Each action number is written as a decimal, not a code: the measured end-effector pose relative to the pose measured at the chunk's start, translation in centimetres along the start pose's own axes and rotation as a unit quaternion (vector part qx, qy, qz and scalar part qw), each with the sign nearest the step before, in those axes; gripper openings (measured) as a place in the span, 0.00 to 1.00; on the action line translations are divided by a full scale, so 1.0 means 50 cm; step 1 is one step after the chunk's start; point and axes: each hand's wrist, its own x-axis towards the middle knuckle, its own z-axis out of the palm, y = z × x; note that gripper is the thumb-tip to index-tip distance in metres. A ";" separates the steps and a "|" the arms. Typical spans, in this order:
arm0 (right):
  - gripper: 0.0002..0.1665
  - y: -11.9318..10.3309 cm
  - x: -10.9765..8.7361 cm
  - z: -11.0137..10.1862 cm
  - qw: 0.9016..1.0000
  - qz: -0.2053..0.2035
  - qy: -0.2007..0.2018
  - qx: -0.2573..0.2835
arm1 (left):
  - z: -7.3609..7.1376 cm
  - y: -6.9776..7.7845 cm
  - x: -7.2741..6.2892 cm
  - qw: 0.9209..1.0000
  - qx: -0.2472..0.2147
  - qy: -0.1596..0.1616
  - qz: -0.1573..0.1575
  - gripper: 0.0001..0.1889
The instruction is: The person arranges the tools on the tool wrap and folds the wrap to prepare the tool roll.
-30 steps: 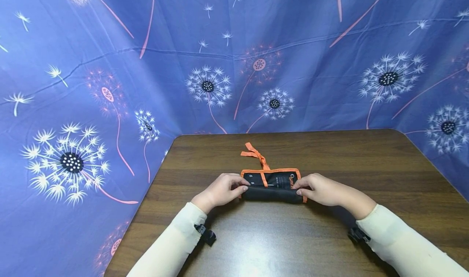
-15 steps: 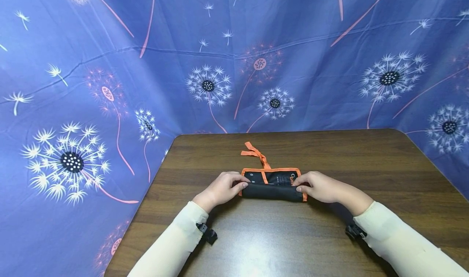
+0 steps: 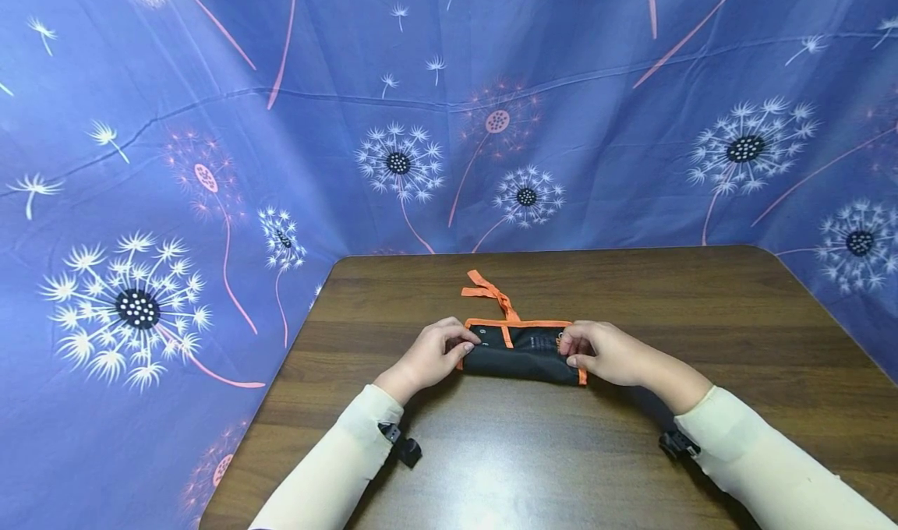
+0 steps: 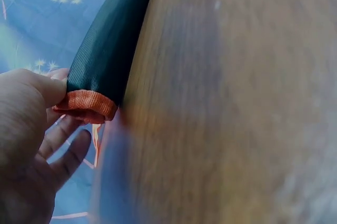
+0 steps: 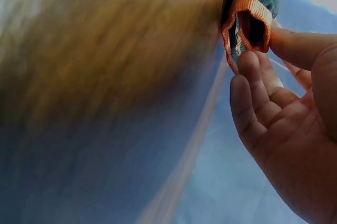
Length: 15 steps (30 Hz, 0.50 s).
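Observation:
A black fabric tool roll with orange edging (image 3: 522,364) lies partly rolled up on the table, its rolled part toward the person. My left hand (image 3: 429,358) pinches the left end of the roll between thumb and fingers. At the right end, my right hand (image 3: 609,355) pinches the roll in the same way. Orange tie straps (image 3: 491,291) stretch from its far edge across the wood. In the right wrist view, the roll's orange-trimmed end (image 5: 251,7) shows folded layers. The left wrist view shows the other orange end (image 4: 87,101) beside the thumb. Whatever is inside is hidden.
The brown wooden table (image 3: 631,296) has a rounded far edge. Behind it and along its left side hangs a blue cloth (image 3: 295,148) printed with dandelions. Small black devices (image 3: 401,444) are strapped to both wrists over pale sleeves.
The rolled part has turned a little farther away from the person, covering more of the printed flap. Both hands have moved slightly forward with it, still gripping the ends.

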 end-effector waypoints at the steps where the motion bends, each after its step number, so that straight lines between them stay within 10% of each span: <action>1: 0.12 -0.001 -0.001 0.000 1.000 -0.004 0.005 -0.002 | 0.002 0.000 0.001 1.000 -0.009 0.003 0.000 0.08; 15: 0.11 -0.011 -0.012 0.000 1.000 0.005 -0.003 0.003 | -0.006 -0.002 -0.014 0.997 0.069 -0.010 0.044 0.16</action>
